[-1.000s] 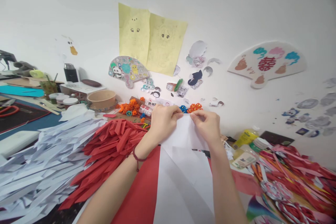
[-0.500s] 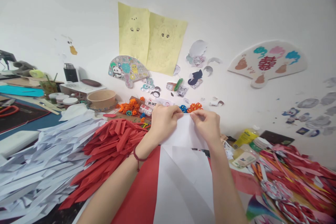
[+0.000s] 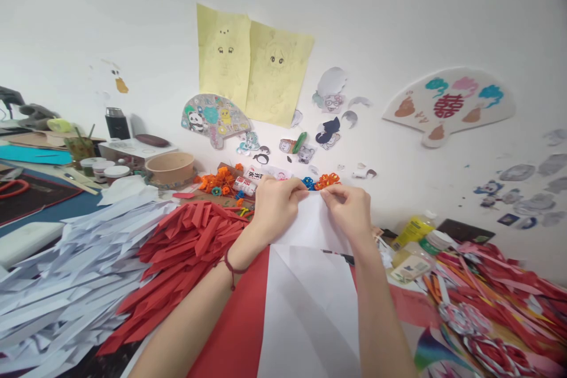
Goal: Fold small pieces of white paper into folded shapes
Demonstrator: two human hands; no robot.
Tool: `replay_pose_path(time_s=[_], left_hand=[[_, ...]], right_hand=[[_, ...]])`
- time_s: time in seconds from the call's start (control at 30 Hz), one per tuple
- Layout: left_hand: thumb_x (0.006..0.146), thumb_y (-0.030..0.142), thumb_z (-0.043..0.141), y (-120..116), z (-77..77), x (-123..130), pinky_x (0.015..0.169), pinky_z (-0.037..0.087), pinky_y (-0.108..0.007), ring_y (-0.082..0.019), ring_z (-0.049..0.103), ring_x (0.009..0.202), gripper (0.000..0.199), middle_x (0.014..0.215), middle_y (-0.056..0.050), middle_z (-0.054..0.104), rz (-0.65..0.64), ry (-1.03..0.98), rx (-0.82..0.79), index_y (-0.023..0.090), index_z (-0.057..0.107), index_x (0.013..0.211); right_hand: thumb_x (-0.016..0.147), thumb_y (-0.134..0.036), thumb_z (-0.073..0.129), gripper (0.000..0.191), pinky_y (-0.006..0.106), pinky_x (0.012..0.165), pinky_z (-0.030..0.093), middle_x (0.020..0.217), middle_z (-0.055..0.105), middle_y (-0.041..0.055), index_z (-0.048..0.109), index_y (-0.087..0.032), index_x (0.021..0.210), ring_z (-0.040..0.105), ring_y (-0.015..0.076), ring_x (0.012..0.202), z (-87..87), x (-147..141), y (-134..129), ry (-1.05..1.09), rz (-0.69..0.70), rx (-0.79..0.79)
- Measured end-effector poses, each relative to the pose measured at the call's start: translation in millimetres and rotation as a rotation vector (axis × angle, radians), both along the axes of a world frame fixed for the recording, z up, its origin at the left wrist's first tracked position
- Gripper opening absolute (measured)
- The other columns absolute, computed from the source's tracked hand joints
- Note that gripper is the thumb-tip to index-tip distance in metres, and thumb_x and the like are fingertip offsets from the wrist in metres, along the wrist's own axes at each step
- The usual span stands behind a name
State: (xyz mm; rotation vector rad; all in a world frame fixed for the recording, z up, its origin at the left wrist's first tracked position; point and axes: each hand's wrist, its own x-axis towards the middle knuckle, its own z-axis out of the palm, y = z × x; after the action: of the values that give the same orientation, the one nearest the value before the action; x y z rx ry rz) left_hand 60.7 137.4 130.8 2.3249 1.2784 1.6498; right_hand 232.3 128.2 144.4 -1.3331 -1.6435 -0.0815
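Note:
Both hands pinch the top edge of a sheet of white paper point(image 3: 312, 221), held up in front of me. My left hand point(image 3: 277, 204) grips it left of the middle, thumb and fingers closed. Close beside it, my right hand point(image 3: 349, 207) is closed on the same edge, a small gap apart. Below lies another white sheet point(image 3: 310, 319) on top of red paper point(image 3: 239, 319). Just left of my left forearm is a pile of folded red paper strips point(image 3: 186, 248), with a larger heap of folded white paper strips point(image 3: 84, 271) farther left.
At the back left stand a round tan bowl point(image 3: 170, 168), several small jars point(image 3: 116, 173) and a black flask point(image 3: 117, 124). Orange flower crafts point(image 3: 221, 183) sit behind my left hand. On the right are bottles point(image 3: 414, 263) and tangled red ribbons point(image 3: 500, 283). Red scissors point(image 3: 14, 188) lie far left.
Almost nothing differs. The view has shifted very slightly, while both hands keep the same pinch on the white paper's top edge.

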Motion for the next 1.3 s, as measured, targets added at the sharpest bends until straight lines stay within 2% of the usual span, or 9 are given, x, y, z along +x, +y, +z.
replay_pose_path(time_s=[0.33, 0.47, 0.63, 0.73, 0.87, 0.93, 1.0, 1.13, 1.3], left_hand=[[0.085, 0.025, 0.058, -3.1, 5.3, -1.1, 0.084, 0.035, -0.036, -0.016, 0.059, 0.065, 0.015, 0.072, 0.001, 0.073, -0.035, 0.028, 0.004, 0.024, 0.072, 0.080], [0.085, 0.027, 0.058, -1.4, 10.9, -6.8, 0.082, 0.039, -0.034, -0.019, 0.063, 0.073, 0.014, 0.077, 0.000, 0.074, -0.059, 0.037, -0.035, 0.024, 0.072, 0.084], [0.075, 0.029, 0.068, 9.4, 12.5, -17.6, 0.079, 0.045, -0.029, -0.019, 0.066, 0.084, 0.012, 0.088, 0.000, 0.074, -0.198, -0.101, -0.163, 0.022, 0.071, 0.084], [0.071, 0.028, 0.071, 15.8, 10.6, -21.9, 0.080, 0.046, -0.028, -0.019, 0.067, 0.085, 0.012, 0.087, 0.000, 0.073, -0.249, -0.198, -0.189, 0.021, 0.070, 0.080], [0.067, 0.028, 0.075, 18.8, 9.2, -25.5, 0.082, 0.046, -0.030, -0.019, 0.067, 0.085, 0.016, 0.087, 0.000, 0.072, -0.216, -0.292, -0.132, 0.020, 0.068, 0.080], [0.066, 0.029, 0.076, 19.3, 9.3, -27.6, 0.081, 0.046, -0.029, -0.018, 0.066, 0.083, 0.020, 0.086, 0.001, 0.071, -0.208, -0.330, -0.124, 0.021, 0.068, 0.082], [0.065, 0.031, 0.078, 20.4, 9.2, -29.7, 0.077, 0.047, -0.028, -0.017, 0.064, 0.079, 0.026, 0.081, 0.001, 0.069, -0.214, -0.389, -0.160, 0.021, 0.068, 0.086], [0.062, 0.034, 0.079, 23.2, 8.0, -31.4, 0.064, 0.047, -0.025, -0.015, 0.060, 0.067, 0.039, 0.070, 0.002, 0.061, -0.314, -0.579, -0.251, 0.020, 0.067, 0.096], [0.060, 0.036, 0.081, 22.0, 9.3, -31.0, 0.058, 0.046, -0.022, -0.012, 0.057, 0.063, 0.044, 0.070, 0.002, 0.059, -0.416, -0.699, -0.287, 0.019, 0.067, 0.098]], right_hand=[[0.077, -0.030, 0.061, 0.017, 0.031, 0.075, 0.046, 0.077, 0.074, 0.0015, 0.073, -0.020, 0.072, 0.067, 0.0226, 0.078, 1.4, 4.8, -0.8, 0.024, 0.033, -0.006], [0.080, -0.031, 0.060, 0.017, 0.032, 0.078, 0.046, 0.081, 0.075, 0.0020, 0.073, -0.020, 0.075, 0.067, 0.0227, 0.081, 5.4, 7.7, -6.3, 0.010, 0.042, 0.009], [0.083, -0.036, 0.060, 0.019, 0.033, 0.083, 0.046, 0.089, 0.074, 0.0027, 0.073, -0.021, 0.081, 0.066, 0.0220, 0.087, 12.1, 12.3, -17.3, 0.055, 0.132, -0.017], [0.075, -0.037, 0.070, 0.019, 0.035, 0.083, 0.048, 0.092, 0.073, 0.0037, 0.073, -0.021, 0.085, 0.066, 0.0237, 0.090, 14.9, 21.2, -20.2, 0.101, 0.171, -0.104], [0.062, -0.034, 0.081, 0.050, 0.033, 0.063, 0.052, 0.081, 0.072, 0.0044, 0.069, -0.023, 0.109, 0.067, 0.0238, 0.073, 15.1, 38.9, -17.7, 0.286, 0.218, -0.248], [0.056, -0.033, 0.085, 0.069, 0.032, 0.059, 0.053, 0.083, 0.072, 0.0044, 0.062, -0.024, 0.121, 0.067, 0.0234, 0.072, 13.6, 44.6, -13.9, 0.441, 0.283, -0.202], [0.053, -0.031, 0.087, 0.077, 0.033, 0.062, 0.055, 0.087, 0.073, 0.0048, 0.059, -0.024, 0.125, 0.068, 0.0230, 0.075, 11.2, 46.3, -8.7, 0.581, 0.342, -0.125], [0.052, -0.029, 0.088, 0.062, 0.035, 0.073, 0.056, 0.092, 0.074, 0.0064, 0.067, -0.020, 0.110, 0.069, 0.0227, 0.080, 4.4, 41.8, 2.2, 0.799, 0.395, -0.075], [0.053, -0.035, 0.087, 0.044, 0.037, 0.066, 0.058, 0.086, 0.075, 0.0104, 0.071, -0.013, 0.088, 0.070, 0.0256, 0.073, -4.8, 35.8, 8.0, 0.915, 0.420, -0.304]])
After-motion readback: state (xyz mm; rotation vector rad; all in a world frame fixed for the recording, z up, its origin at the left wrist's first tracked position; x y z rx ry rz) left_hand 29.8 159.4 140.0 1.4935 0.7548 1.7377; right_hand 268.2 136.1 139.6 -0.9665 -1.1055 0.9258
